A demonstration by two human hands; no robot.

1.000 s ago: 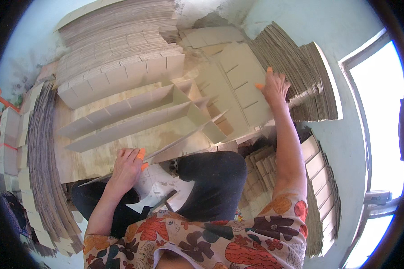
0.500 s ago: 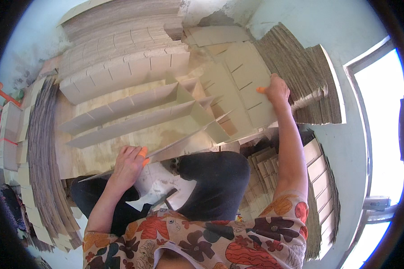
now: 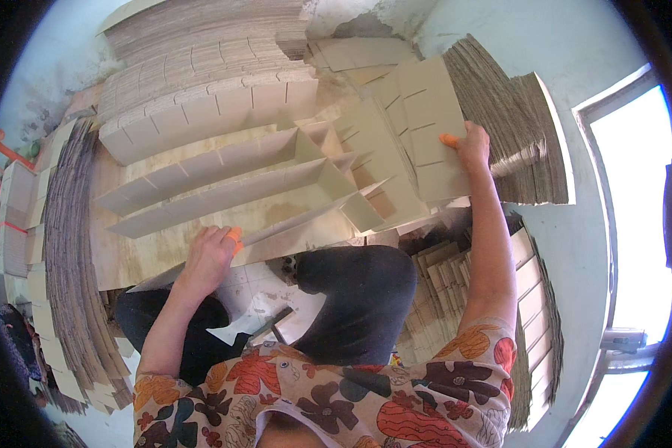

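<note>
Three long cardboard strips stand on edge on the table: a far strip (image 3: 201, 168), a middle strip (image 3: 216, 203) and a near strip (image 3: 306, 216). A short slotted cross piece (image 3: 336, 187) joins them at their right ends. My left hand (image 3: 210, 257), with orange finger covers, is closed on the near strip by the table's front edge. My right hand (image 3: 473, 145) has its thumb, in an orange cover, on top of a slotted cardboard sheet (image 3: 431, 123) and grips its right edge. That sheet lies tilted over other flat slotted sheets (image 3: 384, 142).
A long stack of slotted strips (image 3: 209, 112) fills the back left. More cardboard stacks stand at the left (image 3: 71, 246), at the right (image 3: 508, 123) and below the table's right end (image 3: 440, 291). The wooden table (image 3: 138, 261) ends just before my knees.
My right hand has moved slightly right, and the slotted sheet in it has shifted off the sheets beneath. My left hand has moved slightly up and left on the near strip.
</note>
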